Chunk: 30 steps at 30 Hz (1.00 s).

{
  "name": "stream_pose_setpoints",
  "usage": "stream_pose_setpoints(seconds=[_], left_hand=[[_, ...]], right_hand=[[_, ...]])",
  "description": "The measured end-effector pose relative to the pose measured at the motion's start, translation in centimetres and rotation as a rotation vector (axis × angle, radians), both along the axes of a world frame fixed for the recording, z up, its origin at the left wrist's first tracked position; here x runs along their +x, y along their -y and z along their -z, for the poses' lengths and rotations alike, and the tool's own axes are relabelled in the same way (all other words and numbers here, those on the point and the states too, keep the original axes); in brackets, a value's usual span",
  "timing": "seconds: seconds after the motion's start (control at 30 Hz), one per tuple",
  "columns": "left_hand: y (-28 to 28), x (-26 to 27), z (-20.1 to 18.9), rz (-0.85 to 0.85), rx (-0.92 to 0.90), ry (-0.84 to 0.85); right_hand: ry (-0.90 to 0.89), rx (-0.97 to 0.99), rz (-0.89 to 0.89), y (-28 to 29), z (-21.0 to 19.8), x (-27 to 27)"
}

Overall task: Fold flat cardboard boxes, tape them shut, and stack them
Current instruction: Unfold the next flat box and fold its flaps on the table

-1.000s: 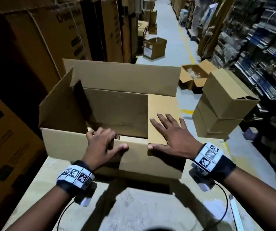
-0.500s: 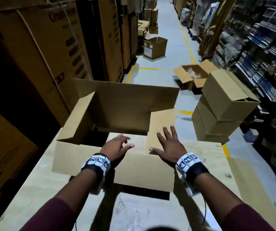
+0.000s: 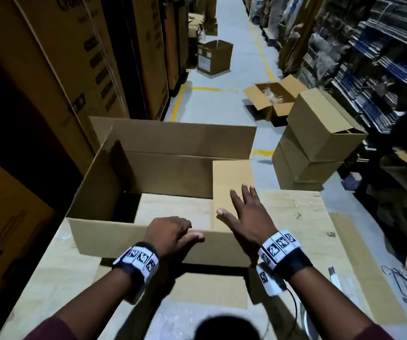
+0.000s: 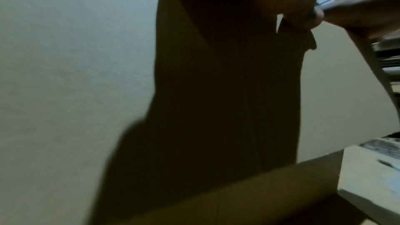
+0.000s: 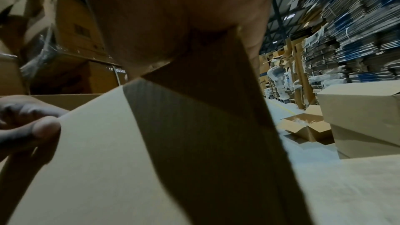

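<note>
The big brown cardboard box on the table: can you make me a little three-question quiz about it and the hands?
1. True or false: the far flap of the big open brown cardboard box stands upright.
2. Which hand lies flat with spread fingers on the folded-in flap at the box's right end? A) left hand B) right hand
3. Fill in: the left hand curls its fingers over the box's ____ wall.

Key:
1. True.
2. B, the right hand.
3. Near (the wall closest to the person).
</note>
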<state>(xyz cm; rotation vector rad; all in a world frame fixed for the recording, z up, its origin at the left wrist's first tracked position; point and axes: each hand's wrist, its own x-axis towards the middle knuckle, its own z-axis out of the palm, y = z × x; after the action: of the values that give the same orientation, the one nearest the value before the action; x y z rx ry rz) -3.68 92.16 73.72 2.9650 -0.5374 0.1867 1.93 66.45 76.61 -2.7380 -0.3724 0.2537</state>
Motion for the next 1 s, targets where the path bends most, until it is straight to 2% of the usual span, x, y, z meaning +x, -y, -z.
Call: stream_pose_setpoints(seconds=[0.07, 0.2, 0.33, 0.53, 0.63, 0.7, 0.8, 0.9, 0.93, 1.0], left_hand=[[0.0, -2.5, -0.1, 0.019, -0.005, -0.037], [0.6, -6.0, 0.1, -0.008, -0.012, -0.113], [0.9, -6.2, -0.5, -0.042, -0.045, -0.166], [0.0, -5.9, -1.2, -0.118, -0.306, -0.232], [-1.0, -6.1, -1.5, 0.022, -0.503, -0.227], [-2.4, -7.3, -2.9, 0.149, -0.656, -0.095], [-5.9, -9.8, -5.6, 0.194, -0.785, 0.309], [-11.1, -11.8, -6.8, 0.023, -0.700, 0.666], [-12.8, -12.1, -6.7, -0.047, -0.634, 0.707], [-15.7, -12.1, -5.4, -0.220, -0.495, 0.638]], right_hand=[[0.008, -0.019, 0.037, -0.4, 0.5, -2.0], [0.086, -0.200, 0.032, -1.1, 2.2, -4.6], [0.123, -0.143, 0.075, -1.0, 1.9, -4.2], [0.130, -0.179, 0.083, -1.6, 1.6, -4.7], [0.075, -0.176, 0.138, -2.4, 0.9, -4.8], [0.035, -0.181, 0.146, -3.4, -0.2, -5.2], [0.114, -0.108, 0.076, -5.4, -1.9, -7.1], [0.209, 0.059, -0.068, -9.0, -2.3, -9.7], [0.187, 0.070, -0.113, -10.3, -1.9, -10.5], [0.133, 0.032, -0.194, -12.8, -0.6, -12.1]])
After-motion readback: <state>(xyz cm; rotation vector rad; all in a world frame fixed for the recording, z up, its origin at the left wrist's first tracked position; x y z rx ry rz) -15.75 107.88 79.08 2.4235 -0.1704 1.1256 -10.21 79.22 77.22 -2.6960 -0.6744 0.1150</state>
